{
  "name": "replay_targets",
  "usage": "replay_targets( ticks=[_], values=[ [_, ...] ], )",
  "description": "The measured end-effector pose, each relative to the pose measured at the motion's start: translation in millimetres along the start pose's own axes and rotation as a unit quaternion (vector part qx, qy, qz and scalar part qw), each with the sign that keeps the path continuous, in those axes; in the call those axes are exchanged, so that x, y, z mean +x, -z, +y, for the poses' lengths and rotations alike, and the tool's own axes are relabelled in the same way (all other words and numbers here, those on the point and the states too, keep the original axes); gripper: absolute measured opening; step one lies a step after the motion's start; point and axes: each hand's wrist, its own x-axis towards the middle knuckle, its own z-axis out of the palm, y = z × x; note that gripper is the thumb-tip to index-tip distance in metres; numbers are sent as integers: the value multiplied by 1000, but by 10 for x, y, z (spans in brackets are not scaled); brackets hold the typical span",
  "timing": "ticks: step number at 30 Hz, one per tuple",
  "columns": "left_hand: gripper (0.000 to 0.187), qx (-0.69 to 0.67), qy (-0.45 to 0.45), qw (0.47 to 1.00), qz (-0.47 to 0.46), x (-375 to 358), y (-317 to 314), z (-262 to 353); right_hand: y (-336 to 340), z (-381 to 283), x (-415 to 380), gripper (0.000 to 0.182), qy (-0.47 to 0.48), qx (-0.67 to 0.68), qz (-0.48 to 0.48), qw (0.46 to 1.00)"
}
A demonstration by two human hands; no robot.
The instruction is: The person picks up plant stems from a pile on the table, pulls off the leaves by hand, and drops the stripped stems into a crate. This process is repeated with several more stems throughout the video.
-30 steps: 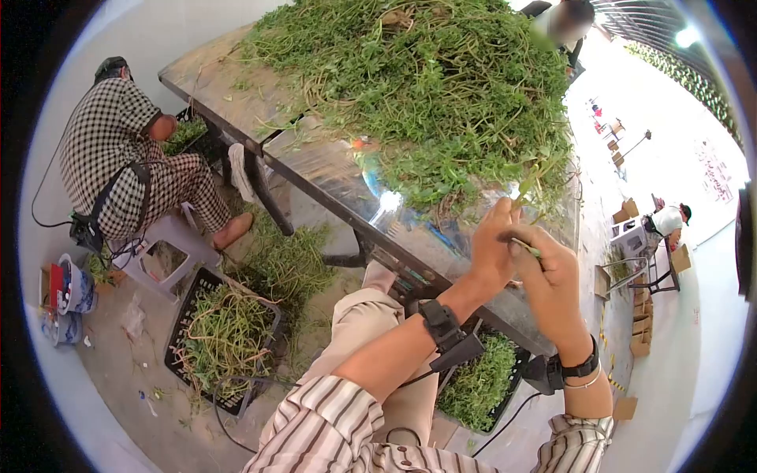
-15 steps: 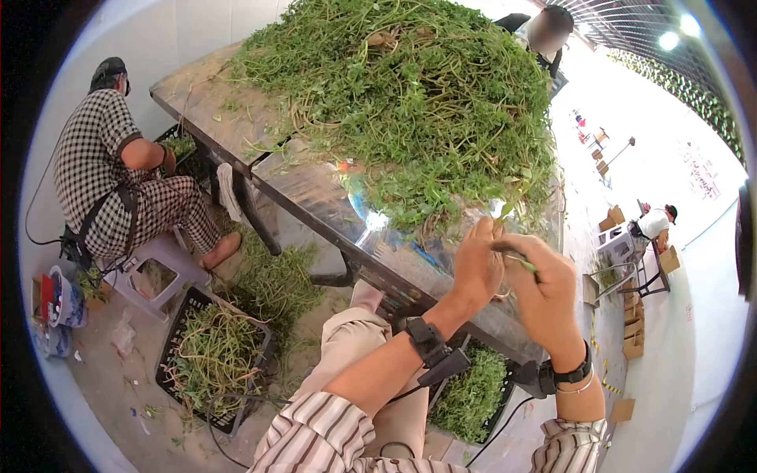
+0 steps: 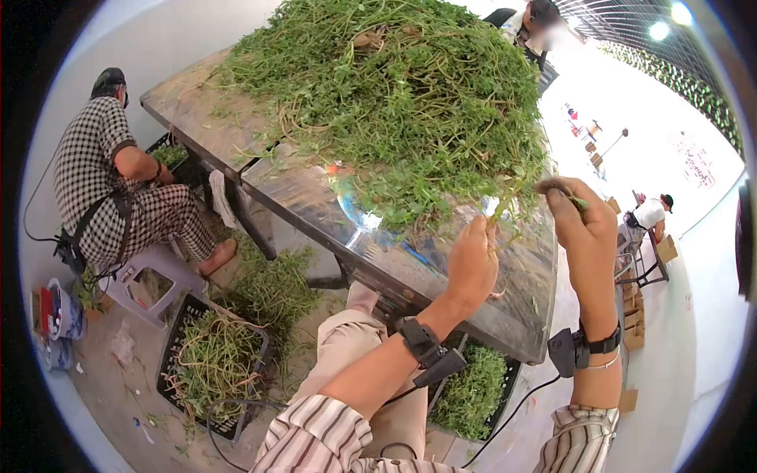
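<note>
Space has opened between the left hand [image 3: 471,268], curled closed on a thin green stem [image 3: 494,227] over the grey metal table [image 3: 512,315], and the right hand [image 3: 585,236], pinching a small green scrap [image 3: 579,202], suggesting a piece has just come away

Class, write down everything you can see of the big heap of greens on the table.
The heap of greens is a tangled mound of small green leaves and long, paler stems, loose and unbound, with brownish clumps near the top. It rests on the table, leaving the near edge largely bare; the picture's upper edge cuts it off. The left hand is near its front; whether they touch is unclear.
</note>
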Motion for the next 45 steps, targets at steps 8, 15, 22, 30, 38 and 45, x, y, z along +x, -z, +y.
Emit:
replay_targets(
  ticks=[8,15,22,30,38,45],
  values=[
    [8,15,-43,999,-2,-16,-42,5,48,-1,236,22,80,-54,-77,992],
    [7,19,-67,998,2,-50,-12,66,56,-22,376,25,114,-146,-159,970],
    [6,32,-82,996,13,-65,-58,-9,122,-34,479,30,78,-214,-268,936],
    [9,54,-80,995,-29,-47,-10,33,158,-34,490,28,97,-267,-330,900],
    [10,63,-63,996,-25,-37,-61,-3,155,18,368,16,93,-151,-257,950],
    [13,29,15,998,-61,-49,-77,-21,279,112,399,16,260,-221,4,940]
  ],
)
